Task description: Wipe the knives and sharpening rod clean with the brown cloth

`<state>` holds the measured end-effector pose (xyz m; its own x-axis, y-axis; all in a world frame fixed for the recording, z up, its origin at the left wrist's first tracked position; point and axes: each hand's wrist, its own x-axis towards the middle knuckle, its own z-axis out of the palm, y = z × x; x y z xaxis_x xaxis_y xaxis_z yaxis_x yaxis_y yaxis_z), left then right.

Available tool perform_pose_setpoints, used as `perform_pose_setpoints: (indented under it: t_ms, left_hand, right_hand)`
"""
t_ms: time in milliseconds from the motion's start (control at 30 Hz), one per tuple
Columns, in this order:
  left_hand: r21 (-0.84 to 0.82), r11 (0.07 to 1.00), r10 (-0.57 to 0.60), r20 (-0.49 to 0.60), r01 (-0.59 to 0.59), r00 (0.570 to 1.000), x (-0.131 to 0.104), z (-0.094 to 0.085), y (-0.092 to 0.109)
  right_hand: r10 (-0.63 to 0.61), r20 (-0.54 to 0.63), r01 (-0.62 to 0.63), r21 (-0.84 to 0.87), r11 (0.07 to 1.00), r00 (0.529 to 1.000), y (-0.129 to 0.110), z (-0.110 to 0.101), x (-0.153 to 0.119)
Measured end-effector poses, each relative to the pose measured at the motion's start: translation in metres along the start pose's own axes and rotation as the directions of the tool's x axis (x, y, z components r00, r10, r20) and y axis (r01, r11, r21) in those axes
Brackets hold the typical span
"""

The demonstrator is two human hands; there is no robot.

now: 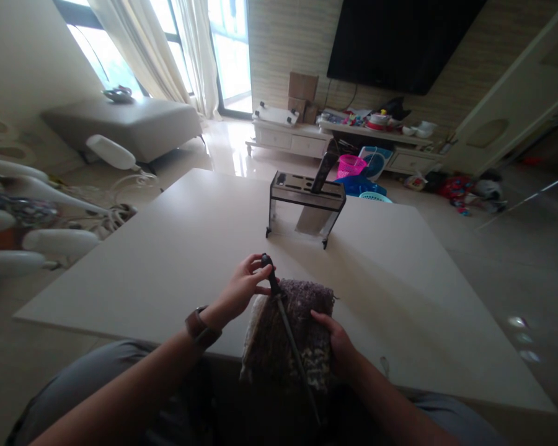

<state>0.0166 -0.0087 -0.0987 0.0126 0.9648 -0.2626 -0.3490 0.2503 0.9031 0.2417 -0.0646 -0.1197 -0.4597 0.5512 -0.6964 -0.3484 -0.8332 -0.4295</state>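
Note:
My left hand pinches the black handle of a honing steel, whose long thin rod slants down to the right towards my lap. Under the rod lies a shaggy brown and grey cloth, hanging over the table's near edge. My right hand grips the right side of this cloth, thumb on top; its other fingers are hidden behind it. Beyond my hands a clear-sided knife block stands on small feet. One cleaver is in it, dark handle up, its broad blade visible through the side.
The white table spreads in front of me. A small ring-like item lies near its front edge, right of my hand. Past the table are a pink basket, a low TV cabinet, a grey bench and white lamp arms at left.

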Motion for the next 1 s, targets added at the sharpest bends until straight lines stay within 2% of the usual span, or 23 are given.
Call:
perform_pose_setpoints:
  t_ms: [100, 400, 633, 1000]
  left_hand:
    - [0.028, 1.000, 0.003, -0.001, -0.003, 1.000, 0.000, -0.001, 0.000]
    - [-0.007, 1.000, 0.019, 0.033, -0.019, 0.999, -0.001, -0.004, 0.008]
    - [-0.019, 0.998, 0.054, -0.038, -0.054, 0.998, 0.005, -0.008, 0.014]
    - [-0.025, 0.998, 0.052, -0.032, -0.053, 0.998, 0.002, -0.008, 0.016]
  right_hand:
    - [-0.005, -0.087, 0.006, 0.008, 1.000, 0.996, -0.001, 0.005, 0.000]
    - [-0.019, -0.110, 0.016, -0.037, 0.999, 0.994, 0.001, 0.007, 0.000]
    - [-0.055, -0.057, 0.052, -0.036, 0.998, 0.997, 0.002, 0.005, 0.000]
    - [-0.108, -0.031, 0.104, -0.094, 0.990, 0.994, 0.004, 0.002, 0.000]
